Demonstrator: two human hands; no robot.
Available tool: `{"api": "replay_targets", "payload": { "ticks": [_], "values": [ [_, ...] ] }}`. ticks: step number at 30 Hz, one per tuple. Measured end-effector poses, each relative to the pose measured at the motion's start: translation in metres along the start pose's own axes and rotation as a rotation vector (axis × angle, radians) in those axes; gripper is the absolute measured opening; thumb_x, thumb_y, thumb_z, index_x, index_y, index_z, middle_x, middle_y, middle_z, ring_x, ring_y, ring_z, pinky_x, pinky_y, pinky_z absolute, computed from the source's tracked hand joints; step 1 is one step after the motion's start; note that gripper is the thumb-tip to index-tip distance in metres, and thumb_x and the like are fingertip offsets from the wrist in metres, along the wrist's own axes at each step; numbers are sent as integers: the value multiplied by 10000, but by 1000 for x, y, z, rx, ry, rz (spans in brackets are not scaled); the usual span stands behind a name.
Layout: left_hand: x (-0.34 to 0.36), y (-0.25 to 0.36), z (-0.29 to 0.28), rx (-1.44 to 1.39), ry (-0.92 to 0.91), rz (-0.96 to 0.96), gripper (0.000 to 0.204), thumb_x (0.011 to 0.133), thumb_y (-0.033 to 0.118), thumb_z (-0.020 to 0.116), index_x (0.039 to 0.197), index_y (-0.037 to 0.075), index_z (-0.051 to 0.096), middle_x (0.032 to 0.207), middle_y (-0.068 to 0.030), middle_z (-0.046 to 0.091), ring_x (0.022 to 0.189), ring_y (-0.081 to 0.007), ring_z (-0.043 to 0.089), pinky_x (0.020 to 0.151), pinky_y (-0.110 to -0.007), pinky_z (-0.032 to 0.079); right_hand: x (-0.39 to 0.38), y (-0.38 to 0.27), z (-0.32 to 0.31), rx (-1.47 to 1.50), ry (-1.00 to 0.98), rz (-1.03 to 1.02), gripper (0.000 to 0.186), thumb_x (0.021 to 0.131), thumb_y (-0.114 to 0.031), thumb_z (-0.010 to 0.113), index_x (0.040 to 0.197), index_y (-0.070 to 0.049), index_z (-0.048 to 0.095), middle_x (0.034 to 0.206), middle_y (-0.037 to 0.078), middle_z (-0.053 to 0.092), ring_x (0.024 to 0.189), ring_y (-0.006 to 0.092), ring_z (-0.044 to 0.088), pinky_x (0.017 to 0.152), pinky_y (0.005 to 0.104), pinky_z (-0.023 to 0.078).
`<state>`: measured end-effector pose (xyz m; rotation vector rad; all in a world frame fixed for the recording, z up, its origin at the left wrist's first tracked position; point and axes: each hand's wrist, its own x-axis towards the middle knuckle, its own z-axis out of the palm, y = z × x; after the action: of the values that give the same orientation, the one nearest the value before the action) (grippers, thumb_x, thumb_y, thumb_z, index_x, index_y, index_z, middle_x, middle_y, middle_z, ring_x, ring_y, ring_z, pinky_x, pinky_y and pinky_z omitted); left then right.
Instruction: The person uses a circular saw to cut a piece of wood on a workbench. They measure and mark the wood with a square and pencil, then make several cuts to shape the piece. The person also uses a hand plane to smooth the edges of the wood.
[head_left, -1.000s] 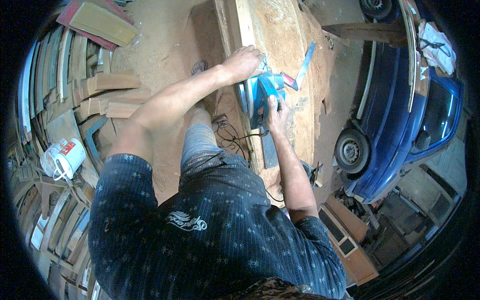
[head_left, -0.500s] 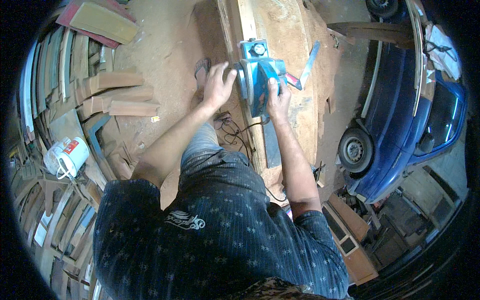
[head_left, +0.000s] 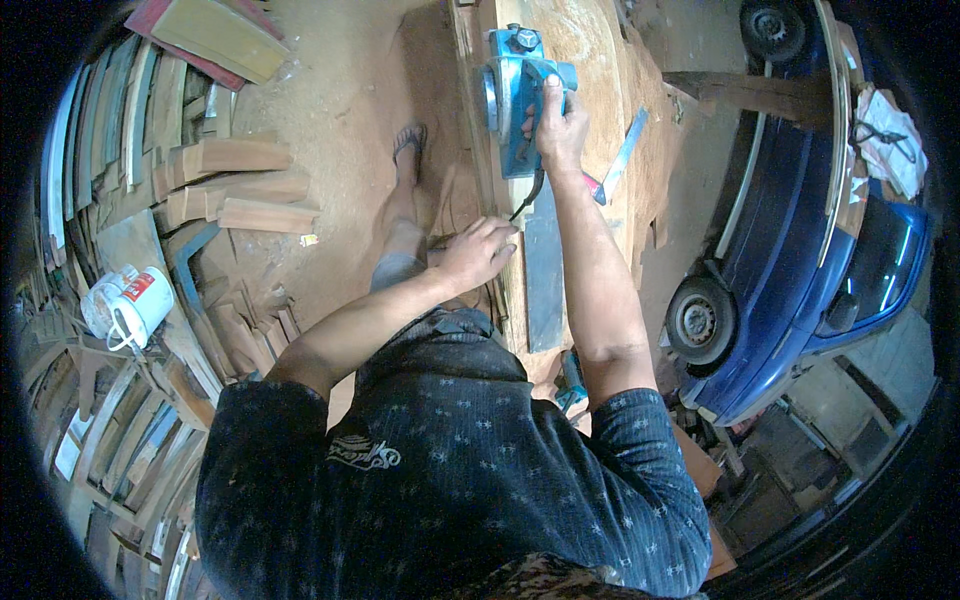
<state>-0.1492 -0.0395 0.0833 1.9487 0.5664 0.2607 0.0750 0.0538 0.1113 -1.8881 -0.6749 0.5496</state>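
Note:
My right hand (head_left: 562, 125) is wrapped round the handle of a blue electric planer (head_left: 516, 145), which rests on a long pale timber piece (head_left: 512, 260) along the workbench's left side. From the planer's rear, a black power cord (head_left: 530, 200) runs back to my left hand (head_left: 478, 255). The left fingers are bent and close together on the cord beside the timber's edge; their undersides are hidden. To the right of my right wrist lies a handsaw (head_left: 627, 150) with a red handle, partly behind the wrist. A flat dark grey strip (head_left: 544, 285) lies beside the timber.
Wood offcuts (head_left: 240, 185) and stacked boards (head_left: 110, 420) fill the left side, with a white bucket (head_left: 145, 305) among them. A blue car (head_left: 780, 260) stands at the right. A wooden beam (head_left: 750, 95) juts out near it. My sandalled foot (head_left: 408, 140) is left of the bench.
The planer and my right hand have moved forward, away from me, along the timber. My left hand has left the planer's side and come back toward my body, to the cord.

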Motion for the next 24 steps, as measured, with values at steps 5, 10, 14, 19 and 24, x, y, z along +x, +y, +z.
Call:
{"api": "replay_targets", "payload": {
  "ticks": [5, 10, 14, 19, 24],
  "values": [
    [28, 6, 1, 170, -96, 116, 410, 921, 221, 621, 1276, 18, 589, 1197, -175, 581, 1171, -360, 546, 1017, -447, 459, 30, 7, 9, -14, -10, 39, 563, 992, -543, 538, 862, 2, 602, 680, 70, 609, 519, 143, 597, 463, 295, 471],
    [42, 7, -11, 235, -96, 86, 426, 913, 214, 616, 1277, -4, 581, 1220, -159, 561, 1196, -324, 501, 1027, -443, 428, 45, -21, 21, 5, -25, 66, 567, 991, -540, 542, 844, 4, 607, 666, 72, 610, 505, 142, 592, 458, 300, 470],
    [46, 7, -14, 330, -149, 198, 419, 926, 198, 576, 1286, -16, 581, 1310, -159, 543, 1209, -318, 486, 1031, -430, 410, 76, -12, 33, -47, 54, -2, 583, 987, -542, 549, 850, 19, 626, 647, 78, 613, 499, 149, 598, 460, 303, 474],
    [37, 0, -1, 379, -322, 113, 572, 910, 111, 524, 1456, -23, 420, 1462, -216, 443, 1224, -391, 522, 1009, -453, 444, 114, -38, 53, 10, 26, 13, 606, 985, -539, 555, 840, 42, 649, 650, 90, 629, 501, 158, 614, 466, 305, 485],
    [33, 0, -5, 338, -333, 116, 611, 878, 70, 520, 1461, -54, 388, 1551, -237, 334, 1185, -371, 573, 959, -450, 484, 153, -31, 66, 19, 54, -43, 632, 984, -536, 557, 814, 64, 660, 632, 103, 628, 490, 158, 614, 454, 308, 491]
  ]
}}
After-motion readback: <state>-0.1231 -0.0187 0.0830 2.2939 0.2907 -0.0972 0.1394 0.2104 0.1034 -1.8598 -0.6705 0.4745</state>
